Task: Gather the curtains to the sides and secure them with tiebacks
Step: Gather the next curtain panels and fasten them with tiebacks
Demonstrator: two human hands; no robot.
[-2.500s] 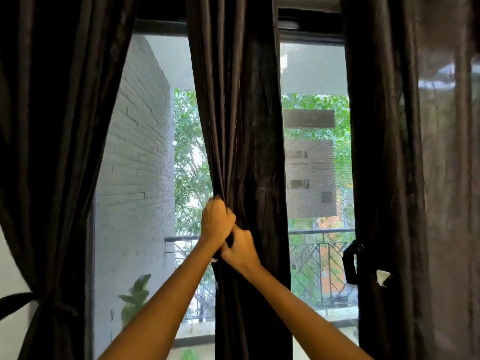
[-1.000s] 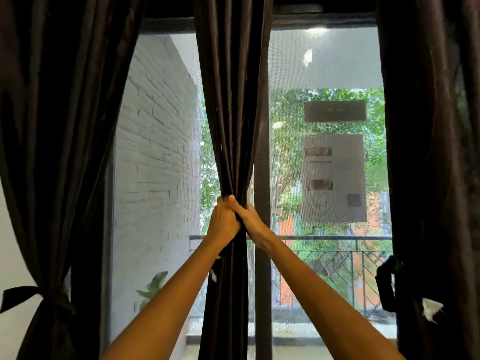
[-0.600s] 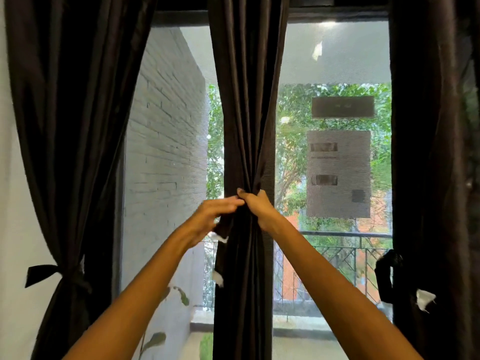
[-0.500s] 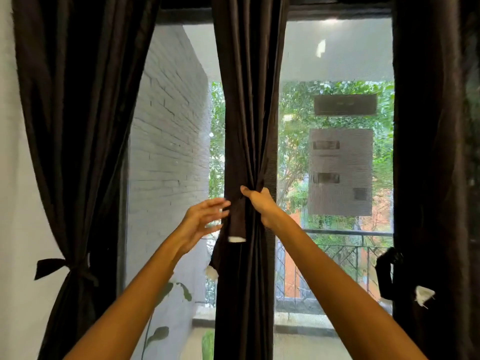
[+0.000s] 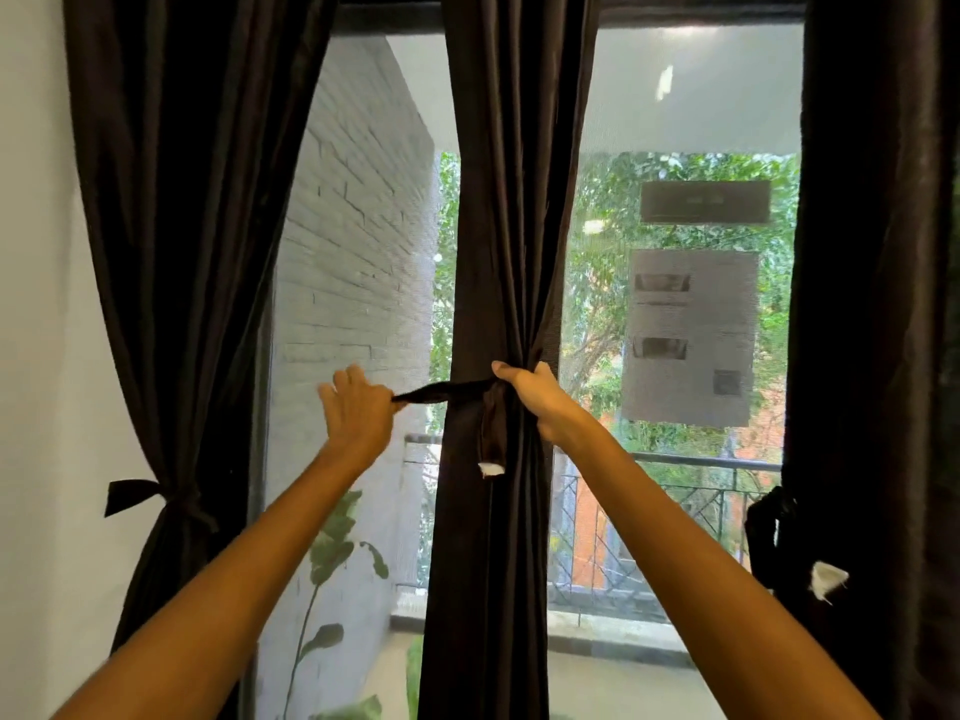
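A dark brown middle curtain point(image 5: 514, 200) hangs bunched in front of the window's centre post. My right hand point(image 5: 530, 394) grips the bunch at its right side. A dark tieback strip point(image 5: 441, 393) runs from the bunch out to the left, stretched taut, and my left hand point(image 5: 358, 407) pinches its end. A second end with a white tag point(image 5: 491, 467) hangs down the curtain's front. The left curtain point(image 5: 176, 252) is gathered and bound by a knotted tieback point(image 5: 150, 498). The right curtain point(image 5: 878, 304) hangs at the frame's edge with a dark tieback and white tag point(image 5: 826, 579) dangling.
Behind the glass are a white brick wall point(image 5: 358, 262), a balcony railing point(image 5: 675, 491), leafy plants and trees. Grey paper notices point(image 5: 691, 335) stick to the right pane. A white room wall point(image 5: 36, 356) borders the left curtain.
My left hand let go of the gathered curtain, took the tieback's end and pulled it out to the left. My right hand stayed on the bunch. The view shifted right and down slightly.
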